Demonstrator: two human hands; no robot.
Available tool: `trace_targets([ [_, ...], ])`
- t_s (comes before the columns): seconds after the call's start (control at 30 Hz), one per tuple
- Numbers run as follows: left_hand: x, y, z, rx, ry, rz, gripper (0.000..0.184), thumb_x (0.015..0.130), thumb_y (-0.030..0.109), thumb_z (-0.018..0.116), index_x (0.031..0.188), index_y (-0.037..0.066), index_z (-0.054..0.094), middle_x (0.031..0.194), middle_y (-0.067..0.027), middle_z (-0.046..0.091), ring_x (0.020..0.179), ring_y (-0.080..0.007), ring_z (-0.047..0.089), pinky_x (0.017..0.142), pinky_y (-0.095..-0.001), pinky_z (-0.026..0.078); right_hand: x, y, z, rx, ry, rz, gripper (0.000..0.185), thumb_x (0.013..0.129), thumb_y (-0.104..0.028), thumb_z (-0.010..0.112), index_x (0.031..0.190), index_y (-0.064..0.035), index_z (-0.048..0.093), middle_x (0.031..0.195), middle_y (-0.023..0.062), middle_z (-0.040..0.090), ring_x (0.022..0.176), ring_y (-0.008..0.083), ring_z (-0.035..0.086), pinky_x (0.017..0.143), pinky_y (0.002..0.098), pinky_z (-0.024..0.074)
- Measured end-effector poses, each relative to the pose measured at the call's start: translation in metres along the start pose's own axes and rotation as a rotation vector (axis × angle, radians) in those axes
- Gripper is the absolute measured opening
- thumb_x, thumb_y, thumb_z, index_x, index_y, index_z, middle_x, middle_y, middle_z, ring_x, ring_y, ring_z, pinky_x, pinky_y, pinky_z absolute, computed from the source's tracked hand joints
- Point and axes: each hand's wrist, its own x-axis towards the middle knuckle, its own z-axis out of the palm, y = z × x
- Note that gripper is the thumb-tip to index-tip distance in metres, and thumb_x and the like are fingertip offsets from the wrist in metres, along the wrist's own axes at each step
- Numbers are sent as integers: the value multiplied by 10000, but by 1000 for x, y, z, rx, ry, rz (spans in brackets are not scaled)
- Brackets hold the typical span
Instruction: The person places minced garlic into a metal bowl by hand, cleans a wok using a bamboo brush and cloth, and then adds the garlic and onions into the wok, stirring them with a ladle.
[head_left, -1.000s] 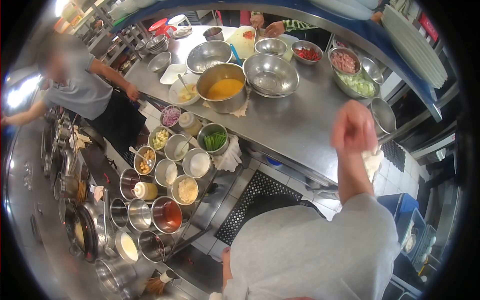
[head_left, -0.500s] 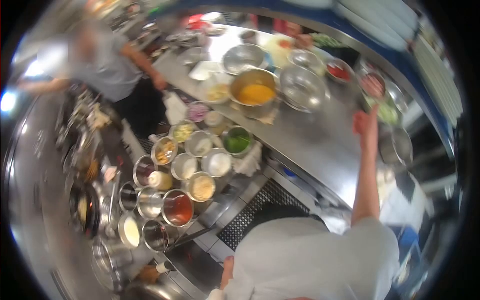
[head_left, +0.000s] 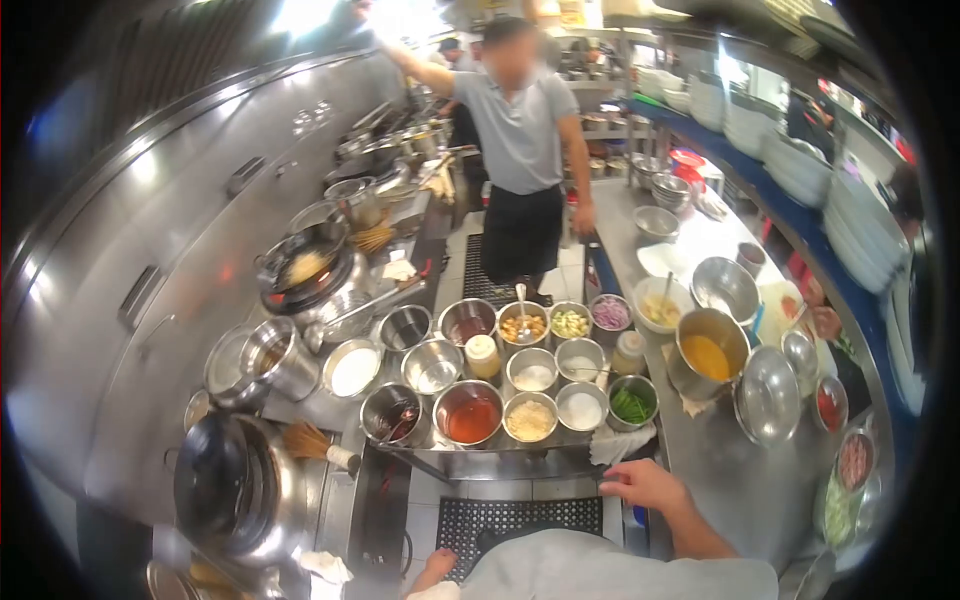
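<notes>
My right hand (head_left: 645,487) is over the floor gap between the two counters, palm down, fingers loosely apart with nothing in them. Nearest to it are a white cloth (head_left: 622,445) and a metal pot of chopped greens (head_left: 631,402). Low beside my body is my left hand (head_left: 434,570), only partly in view, its fingers too indistinct to read. Ahead of both stand several metal pots, among them one of red sauce (head_left: 469,414), one of pale crumbly food (head_left: 530,418) and one of white powder (head_left: 581,407).
A wok (head_left: 213,470) sits on the left burner, a bamboo brush (head_left: 310,440) beside it. Another person (head_left: 525,130) stands in the aisle beyond the pots. On the right counter (head_left: 690,500) are a pot of orange liquid (head_left: 708,357), steel bowls (head_left: 768,395) and sliced greens (head_left: 838,512).
My view has swung left and up. My right arm, stretched toward the bowls on the right counter before, is now drawn back in front of the pots. My left hand stays low.
</notes>
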Motion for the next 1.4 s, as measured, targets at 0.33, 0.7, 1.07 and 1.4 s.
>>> trace_targets([
  [0.33, -55, -27, 54, 19, 86, -117, 347, 856, 319, 577, 1024, 19, 619, 854, -86, 640, 769, -208, 604, 677, -390, 479, 4, 161, 22, -333, 486, -199, 138, 827, -159, 632, 843, -24, 651, 724, 147, 627, 618, 305, 602, 574, 382, 471],
  [0.7, -137, -13, 136, -246, 274, -291, 436, 882, 390, 513, 1082, 8, 573, 941, -127, 621, 856, -256, 602, 750, -429, 478, 8, 168, 29, -466, 544, -319, 152, 867, -155, 577, 887, -13, 628, 768, 146, 631, 661, 306, 610, 589, 386, 472],
  [1.07, -181, -41, 152, -426, 250, -375, 525, 907, 460, 450, 1141, -3, 528, 1028, -168, 601, 942, -304, 600, 824, -467, 477, 5, 158, 26, -372, 481, -242, 177, 889, -152, 562, 935, 5, 629, 804, 169, 641, 697, 320, 629, 619, 383, 490],
  [1.4, -255, -207, 106, -1642, -33, -416, 606, 930, 525, 392, 1194, -13, 486, 1106, -206, 583, 1021, -347, 599, 891, -502, 476, 20, 187, 28, -297, 474, -250, 164, 890, -128, 570, 939, 18, 628, 820, 163, 639, 706, 274, 625, 599, 368, 490],
])
